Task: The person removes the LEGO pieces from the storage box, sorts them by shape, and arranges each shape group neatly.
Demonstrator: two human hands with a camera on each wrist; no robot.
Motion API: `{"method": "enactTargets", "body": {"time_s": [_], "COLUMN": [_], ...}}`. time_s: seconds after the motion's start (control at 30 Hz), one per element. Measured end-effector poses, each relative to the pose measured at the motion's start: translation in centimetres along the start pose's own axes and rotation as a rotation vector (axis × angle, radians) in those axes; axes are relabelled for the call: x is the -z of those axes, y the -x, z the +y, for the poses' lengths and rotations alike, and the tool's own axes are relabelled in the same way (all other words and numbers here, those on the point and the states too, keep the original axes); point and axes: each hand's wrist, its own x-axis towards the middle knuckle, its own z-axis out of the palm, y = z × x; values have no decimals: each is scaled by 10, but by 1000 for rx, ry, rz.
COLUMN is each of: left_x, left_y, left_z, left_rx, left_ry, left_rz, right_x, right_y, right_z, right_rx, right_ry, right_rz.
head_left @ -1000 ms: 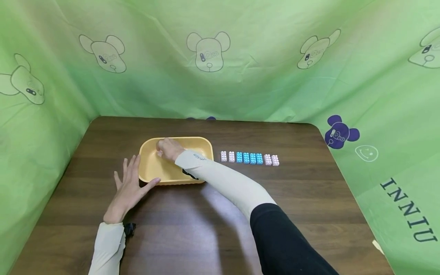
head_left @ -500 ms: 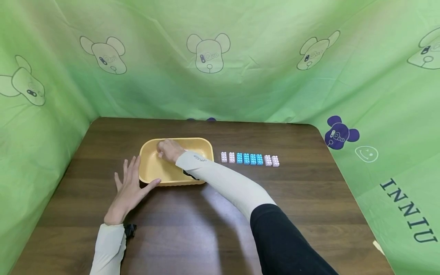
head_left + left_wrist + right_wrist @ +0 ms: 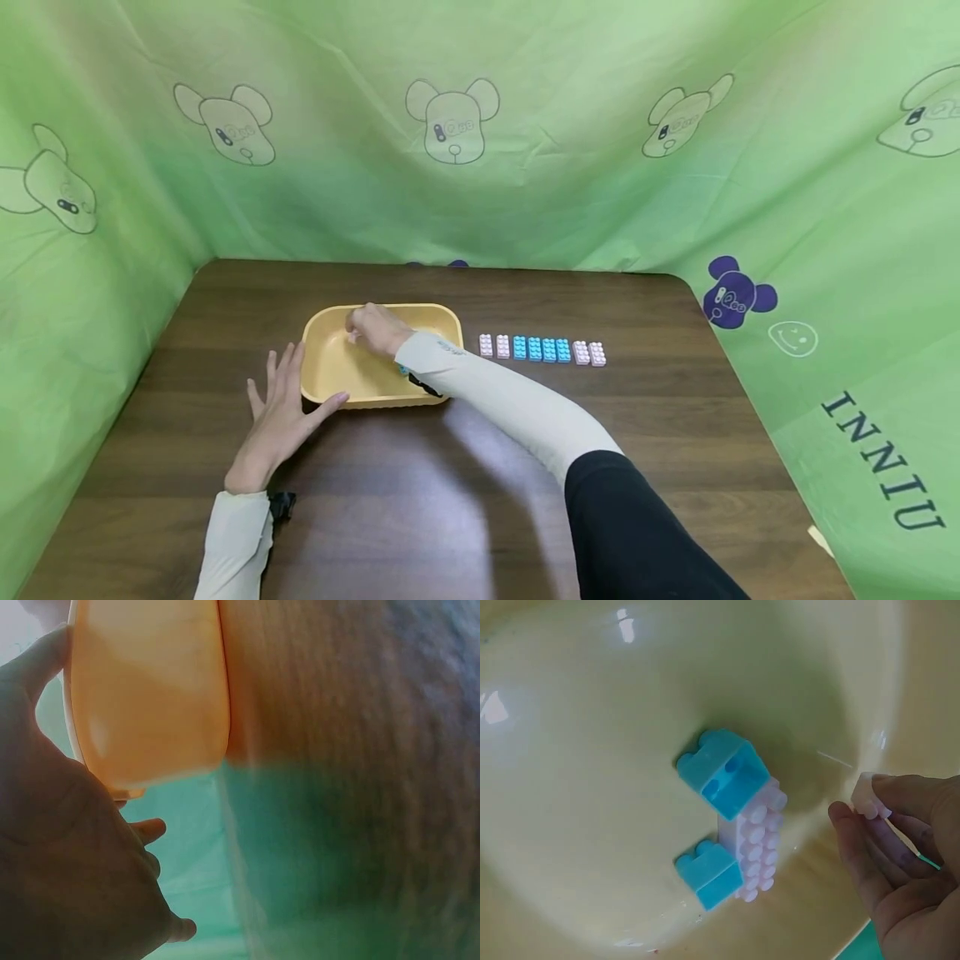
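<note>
My right hand (image 3: 377,330) is down inside a yellow plastic tray (image 3: 326,371). Seen from the right wrist, its thumb and fingers pinch a small pale pink toy brick (image 3: 864,796) beside the tray's wall. Two blue bricks (image 3: 724,772) and pale pink studded bricks (image 3: 754,844) lie on the tray's floor, away from these fingers. In the head view most of them are hidden by the right forearm. My left hand (image 3: 276,425) lies spread at the tray's left front corner, thumb along the front rim and fingers at the left side.
To the tray's right, toy bricks stand in a row on the brown wooden table (image 3: 420,517): two pink bricks (image 3: 494,346), several blue bricks (image 3: 542,349), then two more pink bricks (image 3: 588,353). A green printed curtain (image 3: 337,192) surrounds the table.
My right hand has shifted slightly to the right inside the tray, and a pink bit now shows at its fingertips. A blue brick edge has come into sight under the wrist. The left hand stays put.
</note>
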Motion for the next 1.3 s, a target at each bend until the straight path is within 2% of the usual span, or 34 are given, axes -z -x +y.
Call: {"method": "enactTargets", "body": {"time_s": [0.2,0.4,0.6,0.83,1.1,1.3], "left_x": [-2,-3,-2,-3,-2,-3], "left_y": [0,2,4,4,3,3], "left_z": [-2,-3,-2,-1,-1,1], "left_rx": [-5,-7,9,7,-9,-11], "left_ry": [-6,1,-7,-17,11,11], "left_rz": [1,6,-4,-9,1,-4], "right_x": [6,10,13,22,31,31], "right_y": [10,23,40,62,86,108], "right_z": [4,11,19,30,44,56], "right_rx": [31,98,136,143,119,108], "right_ry": [-85,-104,-128,-251,-160,-161], "right_rz": [-26,-47,-30,-5,82,107]}}
